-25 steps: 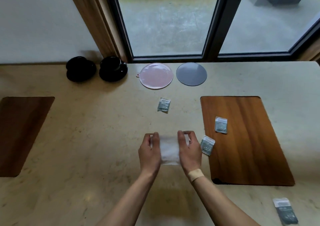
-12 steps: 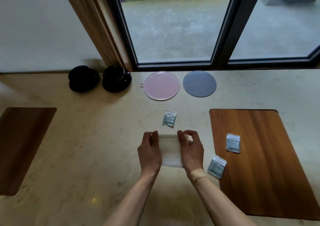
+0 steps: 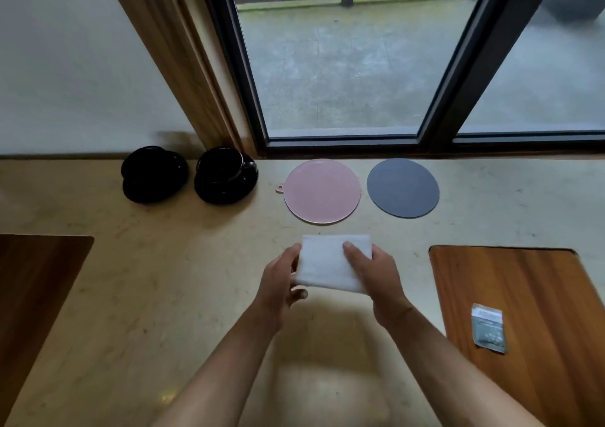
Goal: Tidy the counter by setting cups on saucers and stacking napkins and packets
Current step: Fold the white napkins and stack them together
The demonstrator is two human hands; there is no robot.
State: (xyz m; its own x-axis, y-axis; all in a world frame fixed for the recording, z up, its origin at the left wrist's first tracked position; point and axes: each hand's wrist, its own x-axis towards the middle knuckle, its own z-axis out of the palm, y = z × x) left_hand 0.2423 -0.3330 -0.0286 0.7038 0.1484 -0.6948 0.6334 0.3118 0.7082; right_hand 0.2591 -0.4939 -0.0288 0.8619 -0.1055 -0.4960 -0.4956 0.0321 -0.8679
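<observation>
My left hand (image 3: 278, 282) and right hand (image 3: 376, 272) pinch the napkin stack (image 3: 327, 262) by its sides; uneven pressure could fan the sheets apart.

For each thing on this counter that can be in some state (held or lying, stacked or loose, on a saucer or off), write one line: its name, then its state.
napkin stack: white, folded, lifted off the counter, held at both sides.
left hand: grips the stack's left edge.
right hand: grips the right side, thumb on top.
left black cup: on its saucer.
right black cup: upright on its saucer.
packet: lying flat and alone on the right wooden mat.
pink mat: flat, bare.
grey mat: flat, bare.
</observation>
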